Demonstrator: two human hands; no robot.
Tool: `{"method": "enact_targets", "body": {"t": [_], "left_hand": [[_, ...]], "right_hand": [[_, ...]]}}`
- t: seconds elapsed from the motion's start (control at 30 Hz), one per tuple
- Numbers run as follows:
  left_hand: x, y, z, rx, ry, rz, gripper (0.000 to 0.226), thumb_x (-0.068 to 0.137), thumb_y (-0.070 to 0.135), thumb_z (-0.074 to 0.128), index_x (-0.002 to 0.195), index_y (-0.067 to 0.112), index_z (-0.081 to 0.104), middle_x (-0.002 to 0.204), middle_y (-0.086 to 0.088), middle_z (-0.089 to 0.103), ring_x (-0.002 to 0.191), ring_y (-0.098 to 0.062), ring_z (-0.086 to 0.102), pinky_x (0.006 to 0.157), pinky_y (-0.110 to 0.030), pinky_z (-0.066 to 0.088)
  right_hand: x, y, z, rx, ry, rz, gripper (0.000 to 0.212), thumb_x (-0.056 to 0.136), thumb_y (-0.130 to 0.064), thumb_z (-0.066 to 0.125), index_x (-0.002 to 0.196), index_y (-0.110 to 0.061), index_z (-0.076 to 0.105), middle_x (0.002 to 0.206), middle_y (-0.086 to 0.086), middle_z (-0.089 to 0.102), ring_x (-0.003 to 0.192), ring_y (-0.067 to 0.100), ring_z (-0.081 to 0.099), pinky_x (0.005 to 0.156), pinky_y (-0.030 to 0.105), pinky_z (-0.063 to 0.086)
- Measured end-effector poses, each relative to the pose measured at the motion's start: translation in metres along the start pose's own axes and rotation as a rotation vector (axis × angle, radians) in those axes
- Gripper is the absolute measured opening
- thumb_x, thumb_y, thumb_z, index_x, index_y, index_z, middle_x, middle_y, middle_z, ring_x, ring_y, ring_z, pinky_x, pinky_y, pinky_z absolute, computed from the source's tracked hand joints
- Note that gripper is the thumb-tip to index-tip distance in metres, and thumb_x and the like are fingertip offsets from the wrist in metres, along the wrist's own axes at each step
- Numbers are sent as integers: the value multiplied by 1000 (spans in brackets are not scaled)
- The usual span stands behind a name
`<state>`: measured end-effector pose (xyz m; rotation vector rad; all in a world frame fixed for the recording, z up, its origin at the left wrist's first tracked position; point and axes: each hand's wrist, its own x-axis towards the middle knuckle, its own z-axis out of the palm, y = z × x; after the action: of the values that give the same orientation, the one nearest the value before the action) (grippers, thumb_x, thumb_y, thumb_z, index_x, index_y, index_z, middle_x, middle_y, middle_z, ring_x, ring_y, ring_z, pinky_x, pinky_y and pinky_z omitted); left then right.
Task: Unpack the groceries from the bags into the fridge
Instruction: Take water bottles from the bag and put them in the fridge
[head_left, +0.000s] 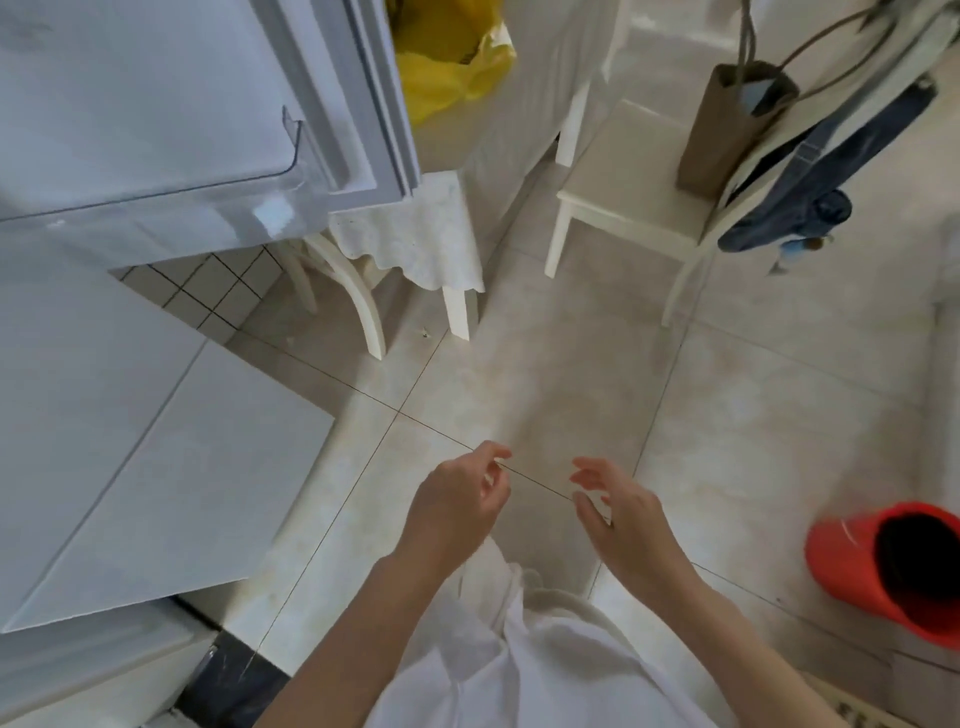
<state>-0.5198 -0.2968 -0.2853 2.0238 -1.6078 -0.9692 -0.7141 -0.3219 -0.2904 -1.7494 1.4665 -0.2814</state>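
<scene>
The white fridge door (156, 104) stands swung out at the upper left, with a clear door shelf (291, 150) on its inner side. A yellow plastic bag (447, 57) sits on the table beyond the door's edge. A brown paper bag (727, 130) with long handles stands on a white chair (623, 208) at the upper right. My left hand (457, 504) and my right hand (618, 514) hang above the floor tiles in the lower middle, fingers loosely curled, holding nothing. The fridge's inside is out of view.
A lower white fridge door (156, 467) juts out at the left. A small table with a lace cloth (410, 239) and a second chair stand behind it. A red bucket (893, 566) lies at the right. Denim clothing (831, 171) hangs over the chair back.
</scene>
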Motion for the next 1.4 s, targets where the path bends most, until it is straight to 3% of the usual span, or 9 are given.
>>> {"method": "enact_targets", "body": {"t": [0.23,0.47,0.87,0.97,1.1,1.23,1.4], "left_hand": [[95,15,-6,-10,-26,-43,22,93,29,55,115,30,60,84,14,70,73,-2,63,75,-30,53],[218,35,-38,17,-92,-7,20,93,27,54,112,27,61,85,11,68,80,-8,64,77,-34,53],[375,57,-76,-122,-3,-106,19,93,24,54,110,21,65,88,7,71,80,-6,66,78,-30,54],[409,64,-79,-170,48,-171,19,93,24,55,108,23,65,86,8,71,80,-4,65,77,-29,53],[458,75,-85,-208,126,-279,19,94,29,54,110,25,64,89,8,71,82,-5,66,73,-24,52],[504,93,-99,-193,257,-364,21,96,33,52,110,23,63,93,6,71,85,-10,66,78,-30,53],[550,106,-116,-165,380,-426,19,97,34,50,106,23,63,91,6,71,82,-12,65,76,-34,56]], "right_hand": [[86,4,-40,25,60,40,29,92,-19,57,121,-19,56,100,-12,63,98,7,60,89,30,49],[199,-27,-80,28,89,-11,29,91,-13,59,120,-14,57,101,-3,65,95,12,61,86,22,45],[368,-50,-131,-24,9,-109,30,92,-17,59,122,-14,56,108,-3,63,97,9,59,86,17,43],[417,-52,-148,-57,-39,-155,29,94,-21,56,123,-16,55,111,-4,62,100,6,57,87,15,41],[488,-58,-177,-118,-126,-230,30,95,-24,53,125,-19,53,115,-6,60,105,7,57,92,23,46],[560,-68,-209,-153,-182,-341,26,92,-18,57,118,-13,57,109,1,64,102,16,61,87,26,46],[640,-88,-233,-191,-284,-432,28,92,-18,56,120,-11,55,113,5,64,105,21,61,91,38,49]]}}
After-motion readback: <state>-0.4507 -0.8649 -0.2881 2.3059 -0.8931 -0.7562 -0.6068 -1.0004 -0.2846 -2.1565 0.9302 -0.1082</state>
